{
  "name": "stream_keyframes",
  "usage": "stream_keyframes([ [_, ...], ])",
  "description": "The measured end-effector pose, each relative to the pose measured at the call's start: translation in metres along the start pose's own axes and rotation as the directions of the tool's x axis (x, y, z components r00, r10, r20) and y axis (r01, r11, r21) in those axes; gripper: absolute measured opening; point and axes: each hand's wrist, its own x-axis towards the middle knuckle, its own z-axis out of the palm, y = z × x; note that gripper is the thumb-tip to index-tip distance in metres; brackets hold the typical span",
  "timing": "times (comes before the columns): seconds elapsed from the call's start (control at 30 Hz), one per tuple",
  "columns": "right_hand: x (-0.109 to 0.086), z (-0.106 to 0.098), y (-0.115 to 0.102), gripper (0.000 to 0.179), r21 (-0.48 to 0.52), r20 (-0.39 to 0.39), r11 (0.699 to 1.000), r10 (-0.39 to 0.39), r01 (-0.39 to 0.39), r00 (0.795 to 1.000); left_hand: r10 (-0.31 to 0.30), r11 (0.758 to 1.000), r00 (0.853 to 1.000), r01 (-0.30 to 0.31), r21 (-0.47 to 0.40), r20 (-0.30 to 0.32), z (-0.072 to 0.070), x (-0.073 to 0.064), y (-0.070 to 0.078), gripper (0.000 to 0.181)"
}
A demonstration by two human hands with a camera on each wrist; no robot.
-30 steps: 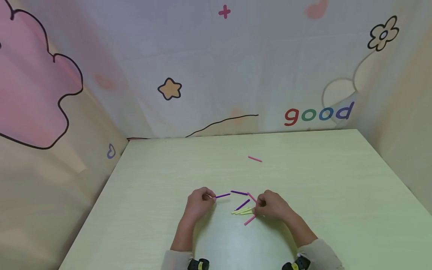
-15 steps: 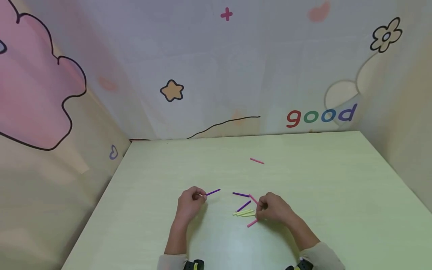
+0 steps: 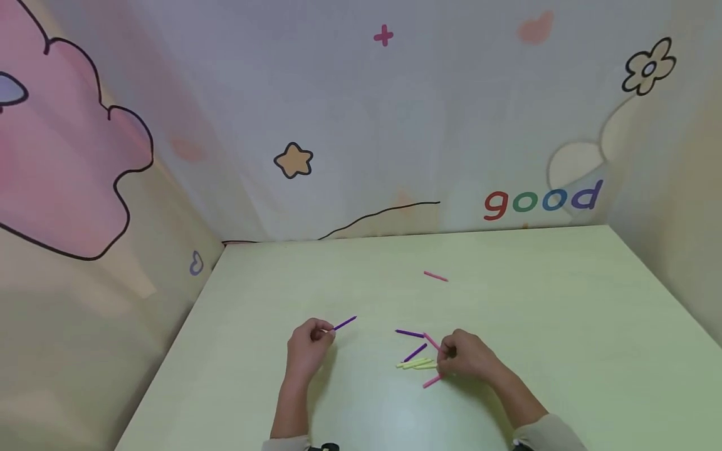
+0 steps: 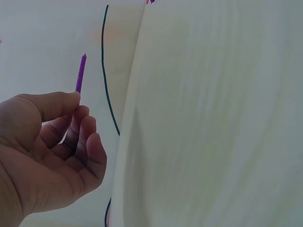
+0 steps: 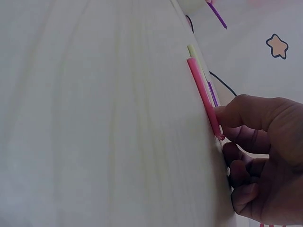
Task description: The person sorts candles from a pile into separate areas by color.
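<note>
My left hand pinches one end of a thin purple stick, its free end pointing up and right. The left wrist view shows this purple stick between thumb and forefinger, with a small tapered tip. My right hand rests at the right end of a small group of sticks, fingers curled. In the right wrist view its thumb is right at a pink stick; I cannot tell what the fingertips grip. Several yellow-green sticks, two purple sticks and an upper pink stick lie beside that hand.
Farther back on the pale table lies a single pink stick. A printed cloth backdrop stands along the table's far edge and both sides.
My left hand has moved left, away from the group, carrying the purple stick. My right hand stays by the group. The whole head view has shifted slightly.
</note>
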Motion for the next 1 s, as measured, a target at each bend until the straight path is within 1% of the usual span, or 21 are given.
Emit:
stream_keyframes([
  [0.13,0.0,0.001,0.002,0.016,0.016,0.002,1.0,0.005,-0.005,1.0,-0.016,1.0,1.0,0.016,0.011,-0.016,-0.008,0.001,-0.006,0.006],
  [0.23,0.001,0.002,0.0,0.016,0.014,0.002,0.999,0.046,-0.046,0.999,-0.029,0.999,0.999,0.029,0.019,-0.022,-0.015,0.001,-0.009,0.006],
  [0.33,0.002,0.002,-0.001,0.016,0.0,0.001,0.997,0.084,-0.084,0.997,-0.049,0.998,0.999,0.05,0.028,-0.013,-0.021,0.002,-0.014,0.006],
  [0.4,0.002,0.003,-0.001,0.016,-0.001,0.004,0.996,0.093,-0.093,0.996,-0.076,0.996,0.997,0.076,0.036,-0.002,-0.025,0.002,-0.017,0.007],
  [0.5,0.002,0.004,-0.001,0.015,0.0,0.013,0.998,0.065,-0.065,0.998,-0.143,0.988,0.99,0.142,0.058,0.007,-0.031,0.001,-0.02,0.009],
  [0.57,0.002,0.004,-0.001,0.015,0.007,0.016,0.999,0.053,-0.053,0.998,-0.181,0.981,0.984,0.18,0.073,0.006,-0.034,0.001,-0.019,0.01],
  [0.63,0.003,0.004,-0.002,0.015,0.011,0.013,0.999,0.053,-0.053,0.999,-0.204,0.975,0.979,0.203,0.085,0.001,-0.036,0.001,-0.019,0.011],
  [0.8,0.003,0.002,-0.004,0.015,0.007,0.006,0.996,0.085,-0.085,0.996,-0.221,0.969,0.975,0.221,0.108,-0.009,-0.037,0.002,-0.019,0.011],
  [0.93,0.002,0.002,-0.004,0.015,0.009,0.014,0.996,0.09,-0.09,0.996,-0.232,0.963,0.973,0.232,0.14,-0.019,-0.035,0.002,-0.02,0.01],
  [1.0,0.001,0.002,-0.003,0.015,0.01,0.018,0.996,0.092,-0.093,0.996,-0.221,0.96,0.975,0.22,0.174,-0.015,-0.032,0.001,-0.022,0.008],
])
